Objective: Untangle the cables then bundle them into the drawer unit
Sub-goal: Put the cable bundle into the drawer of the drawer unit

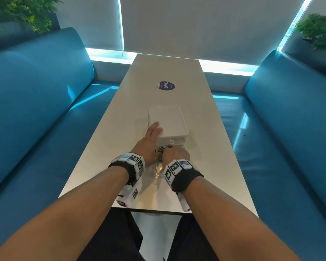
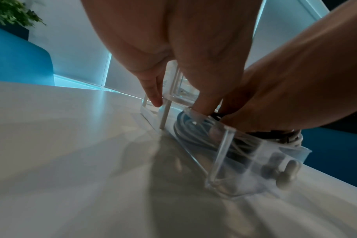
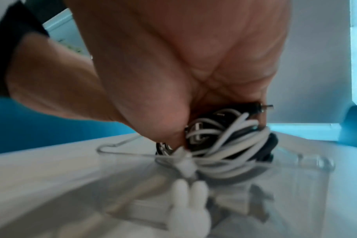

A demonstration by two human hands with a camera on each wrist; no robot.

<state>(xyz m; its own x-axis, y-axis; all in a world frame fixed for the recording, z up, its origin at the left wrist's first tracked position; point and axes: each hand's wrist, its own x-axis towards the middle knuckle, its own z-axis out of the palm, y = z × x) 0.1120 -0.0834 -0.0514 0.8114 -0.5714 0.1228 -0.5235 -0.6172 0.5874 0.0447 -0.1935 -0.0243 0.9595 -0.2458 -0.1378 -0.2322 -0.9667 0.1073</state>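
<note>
A white drawer unit (image 1: 169, 121) stands mid-table. My left hand (image 1: 155, 129) rests with straight fingers (image 2: 153, 95) on its left top edge and side. Its clear bottom drawer (image 2: 224, 145) is pulled out towards me, with a white rabbit-shaped knob (image 3: 189, 211) on its front. My right hand (image 1: 175, 154) reaches down into that drawer and grips a coiled bundle of white and black cables (image 3: 224, 145). The bundle (image 2: 196, 130) sits partly inside the drawer, with some loops above the rim. My right fingers are hidden behind the bundle.
The white table (image 1: 120, 129) is long and narrow, with a round purple sticker (image 1: 166, 85) beyond the unit. Blue benches (image 1: 36, 110) run along both sides. Plants (image 1: 318, 29) stand in the far corners. A second small knob (image 1: 171, 141) shows on the unit's front.
</note>
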